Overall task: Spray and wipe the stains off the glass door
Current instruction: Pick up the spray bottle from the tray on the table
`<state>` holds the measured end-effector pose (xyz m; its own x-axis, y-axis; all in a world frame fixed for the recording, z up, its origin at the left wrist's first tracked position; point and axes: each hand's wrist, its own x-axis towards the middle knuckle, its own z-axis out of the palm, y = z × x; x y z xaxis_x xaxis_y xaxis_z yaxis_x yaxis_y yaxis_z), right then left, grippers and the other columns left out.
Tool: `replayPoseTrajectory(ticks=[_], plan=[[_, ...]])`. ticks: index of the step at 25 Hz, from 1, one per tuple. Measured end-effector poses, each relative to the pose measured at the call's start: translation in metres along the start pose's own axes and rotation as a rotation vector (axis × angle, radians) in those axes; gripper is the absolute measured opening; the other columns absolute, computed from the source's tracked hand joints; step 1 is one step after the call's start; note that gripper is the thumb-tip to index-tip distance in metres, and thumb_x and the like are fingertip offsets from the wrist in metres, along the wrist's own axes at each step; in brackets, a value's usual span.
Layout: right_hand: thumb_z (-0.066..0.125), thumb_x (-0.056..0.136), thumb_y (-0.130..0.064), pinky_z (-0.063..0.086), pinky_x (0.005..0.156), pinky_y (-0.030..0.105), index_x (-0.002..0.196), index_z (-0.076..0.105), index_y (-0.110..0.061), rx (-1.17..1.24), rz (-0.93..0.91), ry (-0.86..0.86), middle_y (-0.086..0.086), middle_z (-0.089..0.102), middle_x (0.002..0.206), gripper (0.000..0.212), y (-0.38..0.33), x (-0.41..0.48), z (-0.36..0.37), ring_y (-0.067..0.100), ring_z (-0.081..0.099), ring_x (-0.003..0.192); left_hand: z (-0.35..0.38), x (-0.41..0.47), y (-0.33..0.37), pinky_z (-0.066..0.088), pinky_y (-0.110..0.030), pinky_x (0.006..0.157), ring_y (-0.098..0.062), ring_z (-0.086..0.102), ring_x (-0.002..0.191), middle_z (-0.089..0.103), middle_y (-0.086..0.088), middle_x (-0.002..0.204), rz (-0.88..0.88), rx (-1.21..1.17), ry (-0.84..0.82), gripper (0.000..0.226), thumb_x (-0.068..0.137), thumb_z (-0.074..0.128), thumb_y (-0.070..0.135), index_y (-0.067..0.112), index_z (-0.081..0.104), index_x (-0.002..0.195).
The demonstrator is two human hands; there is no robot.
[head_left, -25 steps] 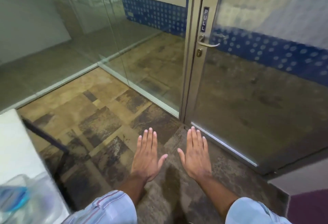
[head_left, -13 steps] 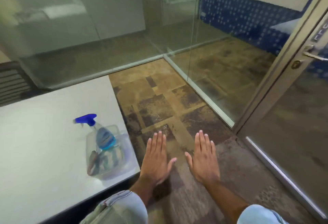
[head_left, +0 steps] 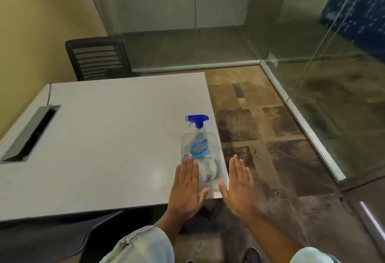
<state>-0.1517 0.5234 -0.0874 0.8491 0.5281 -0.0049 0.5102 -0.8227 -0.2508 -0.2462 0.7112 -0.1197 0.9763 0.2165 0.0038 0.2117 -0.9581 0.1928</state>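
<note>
While both hands, left hand (head_left: 187, 187) and right hand (head_left: 239, 185), hover flat with grip spread, spray bottle (head_left: 199, 139) sits in what looks like a clear tray (head_left: 220, 177) on the counter (head_left: 104, 137).

I see pale blue striped sleeves (head_left: 143, 244) pushed up, bare forearms, and a dark shoe (head_left: 252, 255) at 6 o'clock.

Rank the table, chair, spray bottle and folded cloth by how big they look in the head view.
1. Table, by far the largest.
2. Chair, partly hidden behind the table.
3. Spray bottle, standing in a clear tray.
4. Cloth, smallest; the left hand covers part of it, so that gap is unsure.
</note>
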Motion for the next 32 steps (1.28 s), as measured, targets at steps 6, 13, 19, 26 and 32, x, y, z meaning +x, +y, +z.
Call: replayPoseTrajectory(ticks=[6, 13, 19, 26, 32], plan=[[0.036, 0.106, -0.064, 0.012, 0.134, 0.042, 0.17, -0.003, -0.019, 0.094, -0.075, -0.096, 0.002, 0.003, 0.18, 0.088, -0.027, 0.045, 0.01, 0.023, 0.008, 0.166, -0.002, 0.015, -0.025, -0.023, -0.04, 0.132, -0.022, -0.024, 0.166, -0.027, 0.0, 0.179, -0.199, -0.056, 0.008, 0.088, 0.105, 0.007, 0.078, 0.025, -0.014, 0.172], [0.057, 0.103, -0.055, 0.027, 0.128, 0.038, 0.169, 0.011, -0.022, 0.339, -0.012, -0.113, -0.001, 0.019, 0.178, 0.086, -0.035, 0.124, 0.007, 0.023, 0.025, 0.163, -0.021, 0.071, -0.028, -0.006, -0.029, 0.129, -0.021, 0.007, 0.17, 0.001, 0.003, 0.184, -0.346, -0.299, 0.01, 0.077, 0.107, 0.021, 0.066, 0.029, 0.007, 0.173], [0.069, 0.101, -0.045, 0.047, 0.12, 0.046, 0.163, 0.032, -0.015, 0.518, 0.01, -0.122, 0.006, 0.044, 0.166, 0.079, -0.038, 0.187, 0.001, 0.027, 0.048, 0.148, -0.041, 0.11, -0.021, 0.027, -0.034, 0.131, -0.019, 0.038, 0.16, 0.039, 0.001, 0.174, -0.416, -0.517, 0.072, 0.062, 0.112, 0.042, 0.051, 0.024, 0.035, 0.167], [0.081, 0.095, -0.033, 0.052, 0.086, 0.024, 0.12, 0.063, -0.023, 0.663, 0.068, -0.209, -0.007, 0.066, 0.112, 0.031, -0.047, 0.212, -0.002, 0.016, 0.068, 0.104, -0.049, 0.116, -0.031, 0.032, -0.017, 0.11, -0.018, 0.057, 0.14, 0.058, 0.001, 0.154, -0.424, -0.603, 0.107, 0.052, 0.106, 0.066, 0.035, 0.02, 0.051, 0.153], [0.083, 0.093, -0.036, 0.045, 0.074, 0.007, 0.116, 0.068, -0.02, 0.768, 0.021, -0.082, -0.009, 0.068, 0.107, 0.032, -0.046, 0.194, -0.05, 0.002, 0.066, 0.093, -0.073, 0.115, -0.041, 0.03, 0.005, 0.103, 0.025, 0.045, 0.124, 0.042, 0.055, 0.135, -0.306, -0.684, 0.107, 0.064, 0.087, 0.082, 0.048, 0.057, 0.044, 0.138]])
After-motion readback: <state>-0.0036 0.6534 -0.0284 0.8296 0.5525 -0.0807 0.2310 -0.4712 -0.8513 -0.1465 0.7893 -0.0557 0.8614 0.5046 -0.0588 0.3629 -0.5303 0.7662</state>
